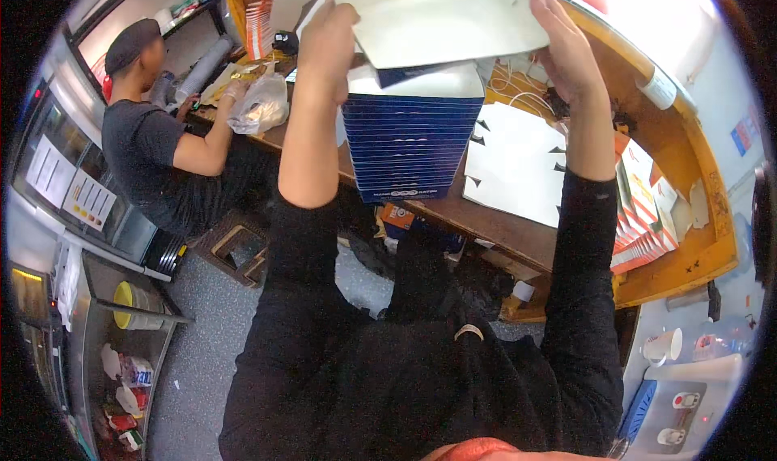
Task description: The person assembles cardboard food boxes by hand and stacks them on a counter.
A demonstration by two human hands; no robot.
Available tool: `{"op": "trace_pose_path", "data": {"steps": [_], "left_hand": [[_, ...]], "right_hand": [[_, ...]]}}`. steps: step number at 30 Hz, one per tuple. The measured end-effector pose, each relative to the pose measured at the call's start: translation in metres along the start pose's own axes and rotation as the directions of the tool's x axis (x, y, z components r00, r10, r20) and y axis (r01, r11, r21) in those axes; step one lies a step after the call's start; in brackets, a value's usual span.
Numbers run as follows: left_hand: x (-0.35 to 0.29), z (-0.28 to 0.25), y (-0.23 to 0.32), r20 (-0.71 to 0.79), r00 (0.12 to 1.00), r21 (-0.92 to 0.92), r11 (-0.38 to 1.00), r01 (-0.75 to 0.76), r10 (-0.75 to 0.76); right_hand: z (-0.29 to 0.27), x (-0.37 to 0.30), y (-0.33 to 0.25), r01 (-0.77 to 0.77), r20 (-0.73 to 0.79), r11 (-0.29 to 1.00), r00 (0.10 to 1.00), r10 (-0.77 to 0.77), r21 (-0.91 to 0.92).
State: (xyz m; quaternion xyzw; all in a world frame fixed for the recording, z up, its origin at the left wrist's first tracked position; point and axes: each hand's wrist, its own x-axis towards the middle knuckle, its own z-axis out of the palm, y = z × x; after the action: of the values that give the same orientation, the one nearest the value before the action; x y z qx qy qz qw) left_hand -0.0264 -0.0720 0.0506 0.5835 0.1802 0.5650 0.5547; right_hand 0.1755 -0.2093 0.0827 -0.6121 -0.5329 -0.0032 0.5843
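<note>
Both my arms reach up over a work counter. Between my hands is a white-faced cardboard box piece [453,20], tilted above the stack. My left hand [328,52] has its fingers closed round the piece's left side. Against its right edge presses my right hand [569,48], fingers bent along the board. Below stands a tall stack of nested blue boxes [413,145] with white insides; the held piece hides part of its top. To the right, near my right forearm, flat white cardboard blanks [514,165] with dark notches lie on the counter.
Orange-and-white boxes [643,206] are stacked at the counter's right end. Cables [518,80] lie behind the blanks. At the left sits a co-worker [162,129], one hand at a plastic bag [261,105]. A metal shelf [129,315] holds a yellow tub [136,305].
</note>
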Motion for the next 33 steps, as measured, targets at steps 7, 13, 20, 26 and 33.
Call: {"op": "trace_pose_path", "data": {"steps": [7,13,20,26,33], "left_hand": [[0.036,-0.028,-0.034,0.014,0.991,0.077,0.988,0.132,-0.134],[0.038,-0.042,-0.04,0.049,0.989,0.208,0.97,0.126,-0.139],[0.046,-0.043,-0.025,0.159,0.958,0.561,0.821,0.111,-0.239],[0.054,-0.039,-0.025,0.176,0.927,0.633,0.759,0.152,-0.332],[0.058,-0.03,-0.025,0.151,0.92,0.63,0.753,0.193,-0.362]], "right_hand": [[0.051,0.011,0.035,-0.197,0.229,0.903,0.967,0.114,0.381],[0.069,0.001,0.038,-0.279,0.216,0.793,0.958,0.19,0.542],[0.051,0.001,0.026,-0.436,0.4,0.823,0.871,0.285,0.364],[0.055,0.008,0.025,-0.386,0.311,0.922,0.878,0.364,0.012],[0.055,0.028,0.031,-0.35,0.331,0.917,0.857,0.395,-0.19]]}}
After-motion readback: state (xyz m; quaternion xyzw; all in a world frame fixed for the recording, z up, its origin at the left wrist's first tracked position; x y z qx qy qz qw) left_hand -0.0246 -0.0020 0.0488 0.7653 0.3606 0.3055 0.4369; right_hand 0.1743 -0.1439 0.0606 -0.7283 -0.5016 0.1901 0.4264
